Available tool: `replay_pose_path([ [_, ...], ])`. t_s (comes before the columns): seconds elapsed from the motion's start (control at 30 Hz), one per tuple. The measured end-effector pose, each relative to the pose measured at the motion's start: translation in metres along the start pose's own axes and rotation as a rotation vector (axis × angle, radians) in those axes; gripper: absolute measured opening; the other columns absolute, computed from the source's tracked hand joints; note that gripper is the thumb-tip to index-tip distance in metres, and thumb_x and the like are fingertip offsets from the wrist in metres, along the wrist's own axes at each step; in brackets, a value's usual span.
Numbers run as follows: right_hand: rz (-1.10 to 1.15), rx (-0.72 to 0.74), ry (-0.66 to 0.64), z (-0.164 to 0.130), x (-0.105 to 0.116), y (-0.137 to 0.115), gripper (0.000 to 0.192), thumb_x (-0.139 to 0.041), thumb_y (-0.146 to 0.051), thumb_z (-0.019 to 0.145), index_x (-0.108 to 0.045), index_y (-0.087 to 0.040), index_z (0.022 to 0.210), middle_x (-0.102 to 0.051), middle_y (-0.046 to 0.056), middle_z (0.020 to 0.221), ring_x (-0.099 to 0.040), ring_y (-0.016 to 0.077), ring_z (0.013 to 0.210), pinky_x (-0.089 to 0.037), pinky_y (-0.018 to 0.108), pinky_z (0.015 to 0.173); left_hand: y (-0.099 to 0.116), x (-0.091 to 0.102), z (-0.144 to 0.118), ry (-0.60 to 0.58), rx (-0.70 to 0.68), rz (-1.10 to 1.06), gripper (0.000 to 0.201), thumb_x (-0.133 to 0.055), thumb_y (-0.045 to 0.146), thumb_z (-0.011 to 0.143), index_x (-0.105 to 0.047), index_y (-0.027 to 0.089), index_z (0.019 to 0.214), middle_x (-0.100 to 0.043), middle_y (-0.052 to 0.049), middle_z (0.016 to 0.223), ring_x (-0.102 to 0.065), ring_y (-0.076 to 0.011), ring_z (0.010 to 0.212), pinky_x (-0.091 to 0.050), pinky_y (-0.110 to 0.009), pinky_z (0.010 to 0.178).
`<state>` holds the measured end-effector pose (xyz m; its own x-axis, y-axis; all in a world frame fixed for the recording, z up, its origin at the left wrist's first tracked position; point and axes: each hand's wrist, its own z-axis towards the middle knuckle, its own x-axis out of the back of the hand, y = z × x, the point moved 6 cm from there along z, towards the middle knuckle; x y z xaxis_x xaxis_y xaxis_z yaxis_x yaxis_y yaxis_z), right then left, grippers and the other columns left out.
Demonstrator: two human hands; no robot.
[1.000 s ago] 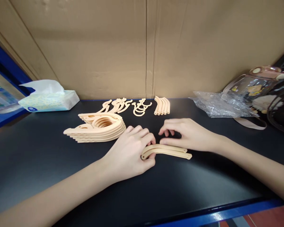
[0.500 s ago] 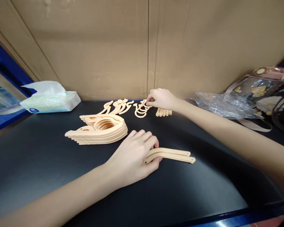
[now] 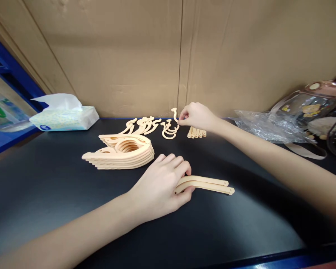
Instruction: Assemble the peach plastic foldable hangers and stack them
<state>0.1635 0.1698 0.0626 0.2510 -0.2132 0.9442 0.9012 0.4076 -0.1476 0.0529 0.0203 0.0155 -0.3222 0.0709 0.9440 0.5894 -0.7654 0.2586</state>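
Observation:
My left hand is closed on two cream curved plastic bars, lying side by side with small holes at their ends. Farther back, my right hand pinches a cream plastic hook, raised above a small group of similar hooks. Just beneath the right hand lies a row of short cream bars. To the left of my left hand, a stack of cream hanger-like parts sits on the table, with several slim curved pieces behind it.
A tissue pack stands at the back left of the black table. Crumpled clear plastic bags and a transparent bag with a strap lie at the right. A cardboard wall rises behind.
My right hand has lifted one hook up from the group. My left hand keeps its hold on the two bars; the whole view has shifted slightly.

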Motion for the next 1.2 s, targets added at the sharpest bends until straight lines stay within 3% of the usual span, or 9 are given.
replay_pose_path([
  [0.17,0.166,0.065,0.044,-0.059,0.021,-0.006,0.014,-0.064,-0.029,0.074,-0.073,-0.019,0.073,-0.065,-0.001,0.068,-0.055,0.013,0.062,-0.036,0.026,0.059,0.0,0.0,0.001,-0.001,0.002,-0.004,0.01,-0.053,0.029,0.085,-0.052,0.019,0.086,-0.057,0.0,0.085,-0.048,-0.0183,0.077,-0.031,-0.035,0.072],
  [0.3,0.194,0.035,-0.041,-0.107,0.017,-0.005,0.01,-0.063,-0.026,0.074,-0.072,-0.022,0.07,-0.061,-0.003,0.064,-0.052,0.0119,0.061,-0.035,0.026,0.057,0.0,0.001,0.0,0.005,0.003,0.0,0.01,-0.054,0.029,0.084,-0.052,0.019,0.084,-0.056,0.0,0.082,-0.048,-0.0184,0.075,-0.031,-0.035,0.071],
  [0.43,0.15,-0.02,-0.094,-0.135,0.008,0.005,0.011,-0.06,-0.023,0.075,-0.07,-0.023,0.07,-0.058,-0.003,0.068,-0.052,0.0121,0.065,-0.035,0.026,0.059,0.0,0.001,0.001,-0.008,0.009,0.005,0.01,-0.054,0.029,0.084,-0.052,0.019,0.085,-0.056,0.0,0.082,-0.048,-0.0184,0.074,-0.032,-0.035,0.071],
  [0.67,0.145,-0.078,-0.107,-0.146,0.001,0.022,0.012,-0.059,-0.025,0.077,-0.067,-0.023,0.069,-0.059,-0.003,0.07,-0.053,0.0126,0.065,-0.036,0.026,0.059,0.001,0.002,0.002,-0.011,0.004,0.002,0.01,-0.055,0.028,0.084,-0.052,0.019,0.085,-0.056,0.0,0.081,-0.047,-0.0177,0.072,-0.032,-0.034,0.07],
  [1.2,0.137,-0.041,-0.162,-0.14,0.001,0.019,0.019,-0.064,-0.039,0.081,-0.069,-0.024,0.07,-0.059,-0.002,0.071,-0.053,0.0129,0.064,-0.036,0.027,0.058,0.003,0.003,0.002,-0.021,0.022,0.019,0.009,-0.054,0.028,0.084,-0.052,0.019,0.084,-0.056,0.0,0.08,-0.047,-0.0177,0.07,-0.033,-0.034,0.067],
])
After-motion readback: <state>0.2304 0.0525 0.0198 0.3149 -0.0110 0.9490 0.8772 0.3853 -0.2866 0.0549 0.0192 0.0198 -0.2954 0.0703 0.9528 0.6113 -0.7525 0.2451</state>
